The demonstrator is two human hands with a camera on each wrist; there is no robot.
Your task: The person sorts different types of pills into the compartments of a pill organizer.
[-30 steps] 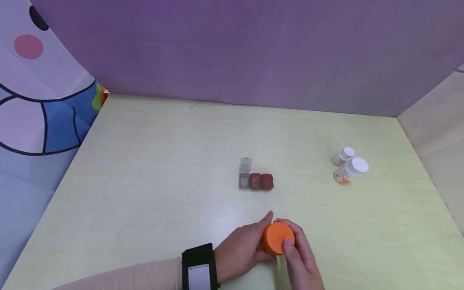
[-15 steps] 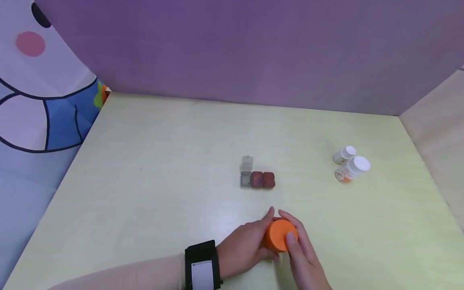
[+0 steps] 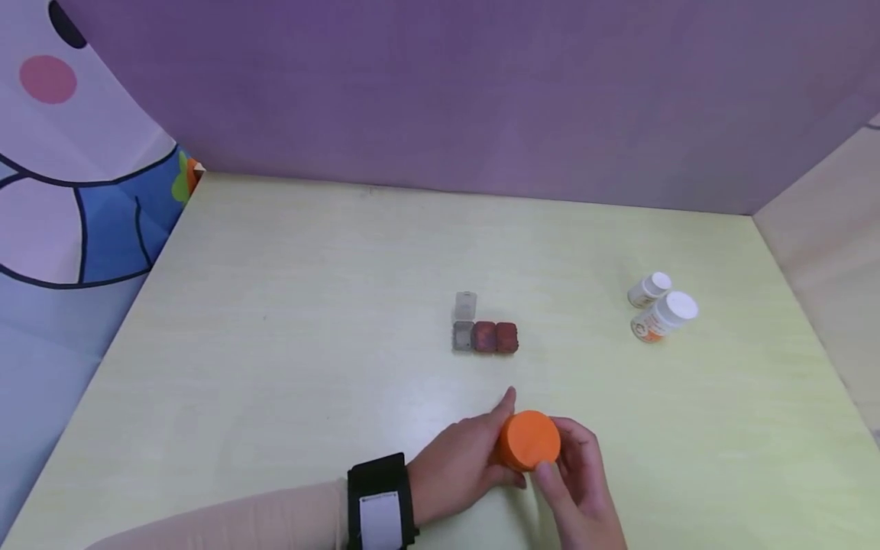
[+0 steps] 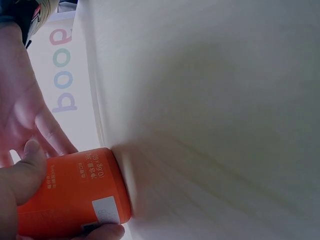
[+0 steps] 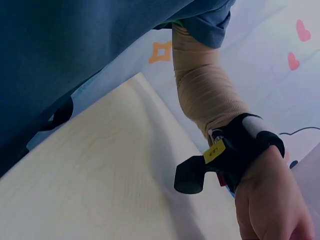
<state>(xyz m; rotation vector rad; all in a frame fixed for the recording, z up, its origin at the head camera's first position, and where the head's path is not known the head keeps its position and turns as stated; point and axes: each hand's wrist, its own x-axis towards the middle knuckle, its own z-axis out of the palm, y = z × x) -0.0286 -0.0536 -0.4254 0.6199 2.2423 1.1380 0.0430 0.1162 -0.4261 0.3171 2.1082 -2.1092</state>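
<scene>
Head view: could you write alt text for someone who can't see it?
A left hand grips an orange bottle at a pale table while the right hand touches its cap. Beyond sits a small three-part box, its clear left lid open; farther right stand two white bottles.

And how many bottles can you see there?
3. The orange bottle is at the front, low in the head view. A small white bottle and a bigger white bottle are close together on the right. No others seem hidden.
</scene>
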